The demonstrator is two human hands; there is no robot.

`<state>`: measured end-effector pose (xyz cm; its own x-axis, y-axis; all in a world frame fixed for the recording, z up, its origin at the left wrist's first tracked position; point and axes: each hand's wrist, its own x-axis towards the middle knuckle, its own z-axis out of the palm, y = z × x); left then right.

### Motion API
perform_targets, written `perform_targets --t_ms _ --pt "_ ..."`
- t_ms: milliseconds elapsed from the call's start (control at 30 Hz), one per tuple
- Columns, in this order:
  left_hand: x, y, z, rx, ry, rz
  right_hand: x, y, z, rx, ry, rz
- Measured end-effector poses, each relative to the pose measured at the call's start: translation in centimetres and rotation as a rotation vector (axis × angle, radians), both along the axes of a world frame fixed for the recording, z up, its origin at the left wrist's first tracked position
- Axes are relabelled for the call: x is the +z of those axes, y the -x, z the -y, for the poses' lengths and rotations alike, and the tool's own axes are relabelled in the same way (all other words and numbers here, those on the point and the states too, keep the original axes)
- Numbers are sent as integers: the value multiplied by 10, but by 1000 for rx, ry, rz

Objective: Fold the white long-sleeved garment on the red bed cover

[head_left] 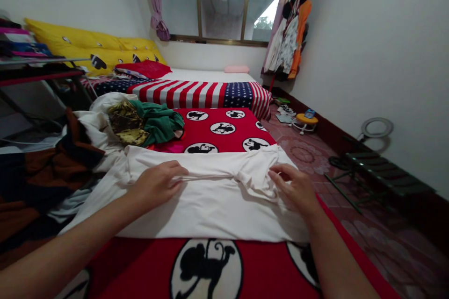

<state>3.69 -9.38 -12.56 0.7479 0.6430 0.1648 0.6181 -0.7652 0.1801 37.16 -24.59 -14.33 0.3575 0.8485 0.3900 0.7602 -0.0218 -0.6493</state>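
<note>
Bare forearms [87,229] come in from the lower corners, over a red cover [140,266] printed with monkey figures in white circles. Left hand [163,180]: thumb and fingers pinched on a long ridge of white garment [210,217]. Right hand [294,189]: thumb and forefinger tips appear closed on a rumpled part of the same cloth. Garment lies across the cover, near half fairly flat, far half creased.

Main risk, as I judge it: the gathered knot of fabric between the hands. A pull from one side only would likely tighten it and skew the layers; pressing it down unsmoothed would set a lump. Forearms hang low over the near part, so a sleeve-width drag there could wrinkle what is flat.

Right end of the garment sits near the cover's edge; a hard tug that way might carry cloth over toward the tiled floor [305,149]. Left end runs close to heaped clothes, green cloth [159,121] and brown-and-dark striped cloth [59,173]; where it meets the other white fabric is hard to tell, so a wrong piece could get caught up.

Farther off: flag-patterned bedding [182,93], then window.
</note>
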Motion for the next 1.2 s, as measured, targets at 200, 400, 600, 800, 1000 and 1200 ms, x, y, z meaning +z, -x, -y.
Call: perform_targets --t_ms 200,400,600,800,1000,1200 --pt "-14 -96 49 -408 -4 239 -20 -27 -4 -269 -94 -150" --pt "-25 -170 74 -372 -104 190 -26 -27 -6 -223 -129 -264" --pt "-41 -176 46 -110 366 716 -15 -19 -3 -197 -93 -246" --pt "-47 -169 31 -116 700 961 -14 -8 -8 -120 -137 -146" --pt "-39 -164 54 -605 69 497 -15 -4 -7 -156 27 -118" --pt "-33 -161 65 -601 -29 385 -21 -8 -7 -187 146 31"
